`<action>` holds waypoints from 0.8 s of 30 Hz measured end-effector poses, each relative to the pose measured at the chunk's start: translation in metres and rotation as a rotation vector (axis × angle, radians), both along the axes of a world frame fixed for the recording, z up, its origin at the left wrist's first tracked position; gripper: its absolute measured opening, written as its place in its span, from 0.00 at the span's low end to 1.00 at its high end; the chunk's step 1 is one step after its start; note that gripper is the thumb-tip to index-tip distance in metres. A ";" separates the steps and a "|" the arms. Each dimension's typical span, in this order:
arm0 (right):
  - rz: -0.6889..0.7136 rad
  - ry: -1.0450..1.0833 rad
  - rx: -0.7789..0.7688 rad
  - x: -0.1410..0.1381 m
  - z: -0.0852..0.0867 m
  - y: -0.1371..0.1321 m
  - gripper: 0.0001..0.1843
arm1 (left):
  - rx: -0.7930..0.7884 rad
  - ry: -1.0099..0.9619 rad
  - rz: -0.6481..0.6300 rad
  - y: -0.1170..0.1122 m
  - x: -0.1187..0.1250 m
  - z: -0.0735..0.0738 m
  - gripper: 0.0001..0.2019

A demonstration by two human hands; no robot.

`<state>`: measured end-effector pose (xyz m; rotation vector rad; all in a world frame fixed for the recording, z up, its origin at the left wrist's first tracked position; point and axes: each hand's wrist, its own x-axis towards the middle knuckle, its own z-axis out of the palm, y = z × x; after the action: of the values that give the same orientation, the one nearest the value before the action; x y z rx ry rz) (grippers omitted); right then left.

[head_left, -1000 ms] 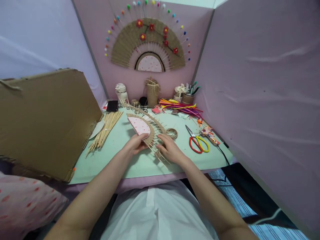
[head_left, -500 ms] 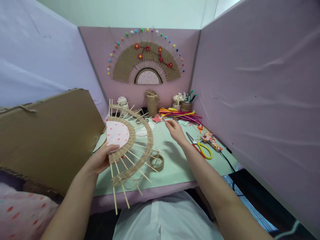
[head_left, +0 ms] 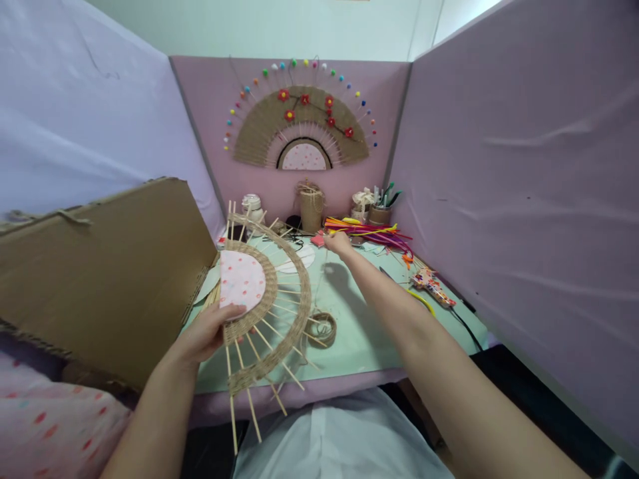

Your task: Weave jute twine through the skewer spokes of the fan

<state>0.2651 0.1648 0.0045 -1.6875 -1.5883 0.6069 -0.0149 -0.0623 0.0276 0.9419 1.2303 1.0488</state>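
Observation:
My left hand (head_left: pixel 207 332) is closed on the lower straight edge of a half-round twine fan (head_left: pixel 303 286), its thumb on the dotted cloth centre (head_left: pixel 243 279). Thin sticks radiate from the centre through a woven inner band and a separate outer band. Stretched out over the far part of the table, my right hand (head_left: pixel 339 243) is pinched shut. A thin strand of twine hangs from its fingertips toward a coil of twine (head_left: pixel 327 330) on the table. The coil lies beside the fan's outer sticks, some of which overlap it.
A glue gun (head_left: pixel 432 286) and yellow-handled scissors (head_left: pixel 422 301), partly behind my right forearm, lie at right. Coloured pipe cleaners (head_left: pixel 374 233), jars and a twine-wrapped pot (head_left: pixel 311 209) line the back. Cardboard (head_left: pixel 124 266) stands at left; a finished fan (head_left: pixel 257 133) hangs on the wall.
My right hand has reached farther forward, its forearm now covering part of the scissors. The fan has tipped slightly and sits a little lower in my left hand. The view has shifted slightly.

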 end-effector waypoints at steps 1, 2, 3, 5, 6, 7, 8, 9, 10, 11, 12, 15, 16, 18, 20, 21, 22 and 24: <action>-0.030 -0.006 -0.013 0.008 -0.003 0.000 0.07 | 0.019 -0.010 0.039 0.001 -0.002 0.003 0.17; -0.055 -0.009 -0.026 0.015 -0.006 -0.001 0.06 | 0.042 -0.025 0.082 0.002 -0.004 0.007 0.17; -0.074 -0.010 -0.033 0.020 -0.008 -0.003 0.06 | 0.067 -0.044 0.123 0.005 -0.004 0.011 0.16; -0.091 -0.013 -0.026 0.025 -0.012 -0.009 0.08 | 0.124 -0.092 0.174 0.016 0.000 0.020 0.13; -0.078 -0.001 -0.011 0.024 -0.012 -0.014 0.09 | 0.153 -0.121 0.184 0.023 0.004 0.024 0.12; -0.038 0.044 0.006 0.022 -0.011 -0.021 0.10 | 0.184 -0.154 0.183 0.031 0.008 0.029 0.11; 0.032 0.115 0.023 0.018 -0.010 -0.030 0.12 | 0.215 -0.188 0.187 0.040 0.013 0.033 0.10; 0.155 0.263 0.033 0.015 -0.007 -0.041 0.14 | 0.237 -0.218 0.193 0.049 0.017 0.037 0.10; 0.304 0.451 0.027 0.011 -0.004 -0.052 0.18 | 0.244 -0.238 0.185 0.057 0.021 0.041 0.09; 0.458 0.616 0.001 0.008 0.000 -0.065 0.22 | 0.250 -0.251 0.176 0.064 0.025 0.044 0.08; 0.570 0.738 -0.034 0.006 0.005 -0.078 0.26 | 0.251 -0.256 0.172 0.070 0.028 0.046 0.08; 0.799 0.898 -0.107 0.006 0.014 -0.109 0.33 | 0.221 -0.237 0.146 0.081 0.031 0.050 0.10; 0.846 0.916 -0.122 0.007 0.014 -0.116 0.32 | 0.205 -0.225 0.133 0.083 0.030 0.050 0.10; 0.853 0.936 -0.127 0.012 0.011 -0.121 0.26 | 0.176 -0.198 0.107 0.084 0.026 0.048 0.10; 0.763 0.956 -0.107 0.019 0.002 -0.116 0.18 | 0.163 -0.178 0.101 0.085 0.018 0.045 0.09; 0.690 0.975 -0.087 0.024 -0.003 -0.111 0.17 | 0.165 -0.175 0.104 0.087 0.014 0.043 0.09; 0.608 1.002 -0.062 0.029 -0.008 -0.105 0.17 | 0.170 -0.175 0.109 0.088 0.011 0.041 0.09; 0.377 1.056 0.017 0.039 -0.018 -0.093 0.18 | 0.191 -0.190 0.139 0.092 0.006 0.038 0.10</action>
<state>0.3039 0.0719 -0.0132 -0.7569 -1.0736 1.3749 -0.0090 0.0297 0.0658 0.8880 1.0629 1.3530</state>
